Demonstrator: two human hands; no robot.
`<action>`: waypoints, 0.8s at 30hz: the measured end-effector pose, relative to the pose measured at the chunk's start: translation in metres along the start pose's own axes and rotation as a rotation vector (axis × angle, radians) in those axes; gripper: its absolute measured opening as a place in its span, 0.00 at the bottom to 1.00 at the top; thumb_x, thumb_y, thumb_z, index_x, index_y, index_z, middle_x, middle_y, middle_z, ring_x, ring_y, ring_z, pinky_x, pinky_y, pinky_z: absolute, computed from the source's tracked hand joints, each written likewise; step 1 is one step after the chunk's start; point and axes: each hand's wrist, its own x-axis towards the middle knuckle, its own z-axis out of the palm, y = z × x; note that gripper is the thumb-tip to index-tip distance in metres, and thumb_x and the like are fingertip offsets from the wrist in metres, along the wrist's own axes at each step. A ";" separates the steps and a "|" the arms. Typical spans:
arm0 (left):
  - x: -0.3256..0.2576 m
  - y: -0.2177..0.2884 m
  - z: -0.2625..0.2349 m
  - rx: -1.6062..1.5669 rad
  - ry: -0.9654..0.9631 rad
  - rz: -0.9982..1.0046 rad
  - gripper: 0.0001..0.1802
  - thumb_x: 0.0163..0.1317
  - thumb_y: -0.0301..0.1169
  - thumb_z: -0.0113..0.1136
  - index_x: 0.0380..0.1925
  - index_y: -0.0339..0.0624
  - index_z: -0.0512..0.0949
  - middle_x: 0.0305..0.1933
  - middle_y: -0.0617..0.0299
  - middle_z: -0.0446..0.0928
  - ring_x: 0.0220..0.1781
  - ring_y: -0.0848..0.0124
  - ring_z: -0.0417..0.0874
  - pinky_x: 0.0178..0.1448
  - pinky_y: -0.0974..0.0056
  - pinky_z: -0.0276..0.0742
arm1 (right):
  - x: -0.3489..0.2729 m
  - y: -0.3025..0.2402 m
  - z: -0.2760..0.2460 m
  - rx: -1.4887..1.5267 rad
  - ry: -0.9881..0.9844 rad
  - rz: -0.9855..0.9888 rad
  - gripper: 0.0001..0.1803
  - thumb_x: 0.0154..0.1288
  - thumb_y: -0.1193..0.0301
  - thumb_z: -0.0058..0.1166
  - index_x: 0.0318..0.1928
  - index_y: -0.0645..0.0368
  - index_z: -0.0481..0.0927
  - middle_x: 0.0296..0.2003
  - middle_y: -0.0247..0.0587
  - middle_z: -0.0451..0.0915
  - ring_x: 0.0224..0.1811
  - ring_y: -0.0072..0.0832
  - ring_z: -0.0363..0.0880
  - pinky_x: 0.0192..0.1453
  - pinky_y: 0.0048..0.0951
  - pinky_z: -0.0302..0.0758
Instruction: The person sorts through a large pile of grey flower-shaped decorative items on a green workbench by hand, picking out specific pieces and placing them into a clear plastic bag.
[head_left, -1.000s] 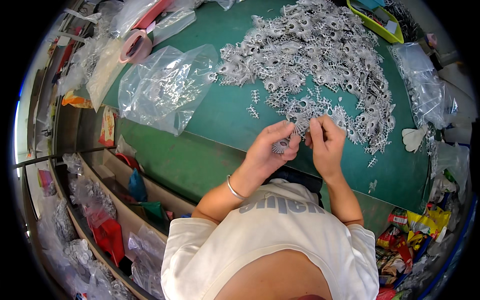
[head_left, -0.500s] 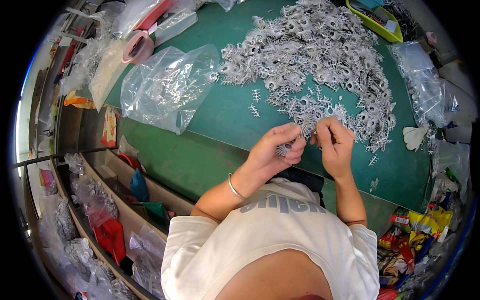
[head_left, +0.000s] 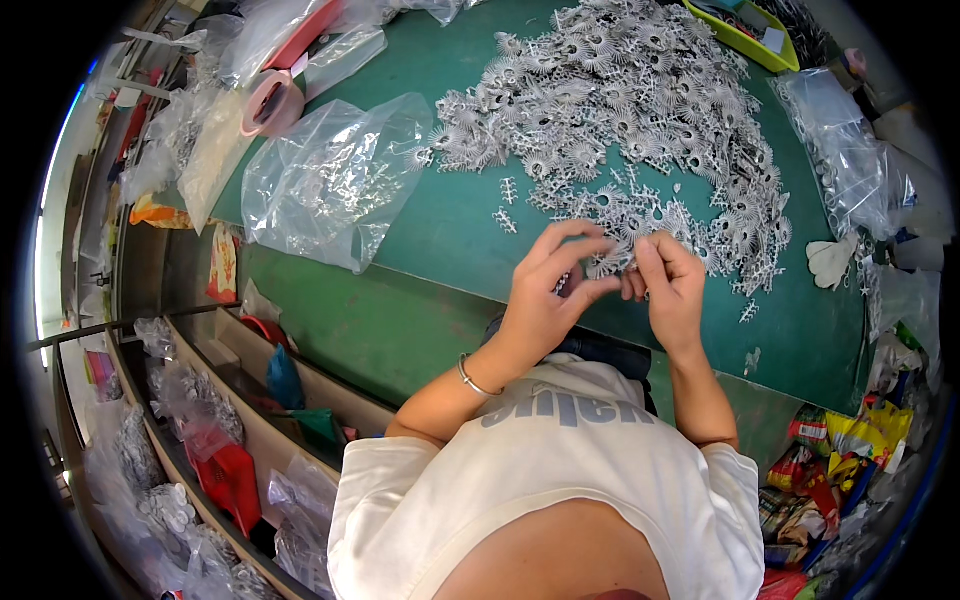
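Over the near edge of a large heap of small grey parts (head_left: 610,90), some of them spoked rings, others branched pieces, my two hands work close together. My left hand (head_left: 550,280) has its thumb and forefinger apart, reaching towards the right hand. A grey spoked part (head_left: 563,284) shows in its palm, mostly covered by the curled fingers. My right hand (head_left: 672,285) is closed, thumb against the bent forefinger. What it pinches is hidden among the grey parts behind it. Two loose branched pieces (head_left: 507,205) lie left of the heap on the green tabletop (head_left: 460,235).
Left on the table lie a clear plastic bag (head_left: 330,180) and a pink tape roll (head_left: 272,103). A yellow-green tray (head_left: 750,35) stands at the far right, bagged parts (head_left: 850,150) along the right edge. Wooden compartments (head_left: 260,400) with bags sit at lower left.
My left thumb and forefinger have opened from their pinch on a grey spoked part, and the hand has turned. The right hand stays closed in nearly the same place.
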 end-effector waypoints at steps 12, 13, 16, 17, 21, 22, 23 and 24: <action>-0.004 0.007 -0.002 0.029 -0.117 -0.014 0.06 0.56 0.25 0.57 0.26 0.31 0.78 0.22 0.62 0.77 0.20 0.78 0.71 0.25 0.74 0.64 | -0.002 0.001 0.001 -0.291 0.138 -0.304 0.18 0.64 0.71 0.46 0.17 0.65 0.67 0.10 0.36 0.63 0.11 0.20 0.61 0.17 0.25 0.57; -0.006 0.009 -0.002 -0.083 -0.121 -0.172 0.06 0.56 0.25 0.57 0.26 0.31 0.78 0.22 0.62 0.77 0.19 0.79 0.70 0.24 0.74 0.64 | -0.002 0.001 0.001 -0.287 0.130 -0.298 0.17 0.64 0.72 0.46 0.18 0.65 0.67 0.10 0.36 0.63 0.11 0.20 0.61 0.17 0.25 0.57; -0.007 0.011 -0.004 -0.409 -0.090 -0.522 0.07 0.56 0.25 0.57 0.24 0.31 0.78 0.20 0.62 0.76 0.17 0.81 0.68 0.21 0.75 0.62 | -0.005 -0.001 0.004 -0.326 0.107 -0.269 0.15 0.62 0.73 0.48 0.18 0.64 0.68 0.10 0.38 0.64 0.11 0.24 0.63 0.17 0.26 0.58; -0.006 0.011 -0.004 -0.511 -0.056 -0.557 0.07 0.56 0.25 0.57 0.24 0.31 0.78 0.20 0.62 0.76 0.16 0.82 0.68 0.20 0.75 0.61 | -0.007 -0.002 0.006 -0.347 0.100 -0.257 0.14 0.61 0.73 0.49 0.19 0.64 0.69 0.11 0.38 0.64 0.11 0.26 0.64 0.17 0.27 0.58; -0.010 0.005 0.002 0.008 0.128 -0.038 0.07 0.55 0.24 0.56 0.23 0.30 0.77 0.19 0.61 0.76 0.15 0.81 0.68 0.18 0.75 0.61 | -0.008 0.007 0.013 -0.677 0.159 -0.619 0.11 0.57 0.74 0.52 0.20 0.63 0.70 0.14 0.41 0.68 0.14 0.36 0.67 0.17 0.31 0.61; -0.010 0.003 0.002 0.028 0.125 -0.006 0.07 0.55 0.24 0.56 0.23 0.30 0.77 0.20 0.61 0.76 0.15 0.81 0.68 0.18 0.75 0.61 | -0.010 0.006 0.012 -0.695 0.154 -0.603 0.10 0.56 0.74 0.53 0.20 0.62 0.71 0.15 0.42 0.69 0.15 0.38 0.68 0.18 0.32 0.62; -0.009 0.002 0.002 0.048 0.123 0.025 0.07 0.56 0.23 0.56 0.23 0.30 0.77 0.20 0.60 0.76 0.15 0.81 0.68 0.18 0.75 0.61 | -0.012 0.005 0.010 -0.713 0.149 -0.586 0.10 0.56 0.74 0.54 0.20 0.62 0.71 0.16 0.43 0.69 0.16 0.40 0.68 0.18 0.33 0.62; -0.009 0.002 0.002 0.068 0.121 0.056 0.06 0.56 0.23 0.56 0.23 0.30 0.77 0.20 0.60 0.76 0.15 0.81 0.68 0.18 0.75 0.61 | -0.009 0.005 0.006 -0.733 0.109 -0.624 0.10 0.56 0.74 0.54 0.20 0.63 0.72 0.15 0.42 0.69 0.16 0.38 0.69 0.18 0.32 0.62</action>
